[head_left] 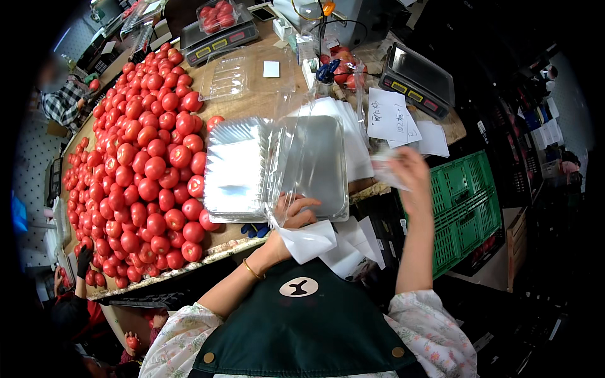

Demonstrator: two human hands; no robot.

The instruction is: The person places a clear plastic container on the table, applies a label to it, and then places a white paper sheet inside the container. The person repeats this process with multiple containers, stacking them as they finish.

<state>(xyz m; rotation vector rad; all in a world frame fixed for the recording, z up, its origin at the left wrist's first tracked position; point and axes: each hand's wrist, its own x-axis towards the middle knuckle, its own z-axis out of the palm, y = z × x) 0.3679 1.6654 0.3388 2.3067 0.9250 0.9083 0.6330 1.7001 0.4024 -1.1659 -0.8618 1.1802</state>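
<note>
My left hand (298,211) rests with its fingers apart on the near edge of a clear plastic clamshell box (314,160), where the clear lid overlaps the fingers. Across its wrist lies a white sheet (307,241); whether the thumb touches it is hidden. To the left, more ribbed clear clamshell plastic (236,165) catches the light. My right hand (413,182) is raised off the table's right front edge. It pinches a thin whitish piece (390,167), too blurred to name. A large heap of red tomatoes (146,170) fills the table's left side.
Digital scales stand at the back left (220,38) and right (418,80); the left one bears a box of tomatoes (217,16). Handwritten papers (392,115) lie at right. A green plastic crate (465,208) stands beside the table. Other people (61,104) are at the left.
</note>
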